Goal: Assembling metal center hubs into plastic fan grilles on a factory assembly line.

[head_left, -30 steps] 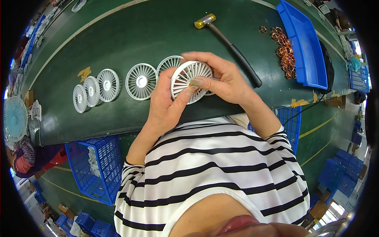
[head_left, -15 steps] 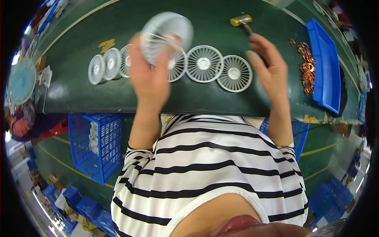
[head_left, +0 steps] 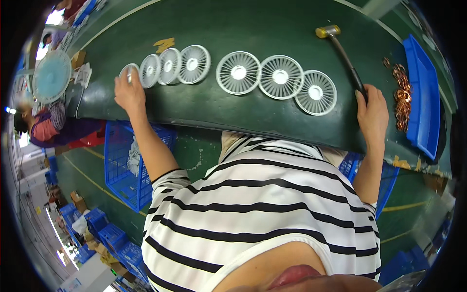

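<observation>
At the left end of a row of white spoked wheels, my left hand is closed on the leftmost spoked wheel, its fingers covering part of the face. To its right, another spoked wheel and several more lie partly overlapping, with a gap mid-row before the last three. A hammer with a yellow-faced head points away from me. My right hand is wrapped round the dark end of its handle, to the right of the row.
Copper-coloured rings lie heaped beside a long blue tray on the right of the green table. Blue crates stand below the front edge. A fan and another person are at far left.
My left hand has carried a spoked wheel from mid-row to the left end and lowered it to the table. My right hand has shifted toward the end of the hammer handle. The view has shifted.
</observation>
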{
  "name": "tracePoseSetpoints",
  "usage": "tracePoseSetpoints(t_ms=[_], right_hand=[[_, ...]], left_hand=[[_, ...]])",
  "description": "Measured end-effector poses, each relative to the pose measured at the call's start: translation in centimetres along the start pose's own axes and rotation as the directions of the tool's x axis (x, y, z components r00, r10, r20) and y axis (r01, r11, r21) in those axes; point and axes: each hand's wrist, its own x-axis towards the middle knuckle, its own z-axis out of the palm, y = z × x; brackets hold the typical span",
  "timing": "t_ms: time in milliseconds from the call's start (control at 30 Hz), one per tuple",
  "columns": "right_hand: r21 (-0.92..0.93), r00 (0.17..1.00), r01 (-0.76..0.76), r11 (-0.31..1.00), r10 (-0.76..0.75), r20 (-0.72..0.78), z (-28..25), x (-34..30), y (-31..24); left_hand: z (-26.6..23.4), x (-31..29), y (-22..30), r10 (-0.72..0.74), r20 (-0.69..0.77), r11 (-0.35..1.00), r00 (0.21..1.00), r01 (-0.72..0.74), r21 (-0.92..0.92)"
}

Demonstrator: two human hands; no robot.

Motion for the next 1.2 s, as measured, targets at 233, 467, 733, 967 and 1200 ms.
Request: tracePoseSetpoints(t_ms=[233,467,733,967,1200], right_hand=[[0.418,0.971,-0.237,0.877,0.195,0.141,-0.8,-2.2,1.4],[0.816,0.928,-0.359,0.453,0.266,0.261,-6.9,-7.6,-1.7],[0.557,0.939,-0.33,0.762,0.207,0.273,-4.9,-12.3,-0.2],[0.769,0.974,-0.207,0.605,0.203,0.102,-8.8,-12.0,-1.4],[0.299,0.953,-0.164,0.94,0.074,0.292,-5.0,-10.8,-0.9]], left_hand=[[-3.3,-8.6,17.9,0.783,-0.002,0.485,0.622,-0.612,-0.624],[-0.7,-13.9,26.3,0.945,0.153,0.307,0.288,-0.63,-0.713],[-1.0,-14.4,28.5,0.934,0.2,0.344,0.297,-0.589,-0.731],[-0.3,-14.4,27.6,0.907,0.226,0.394,0.355,-0.527,-0.753],[-0.7,-13.1,26.2,0.937,0.122,0.311,0.326,-0.624,-0.717]])
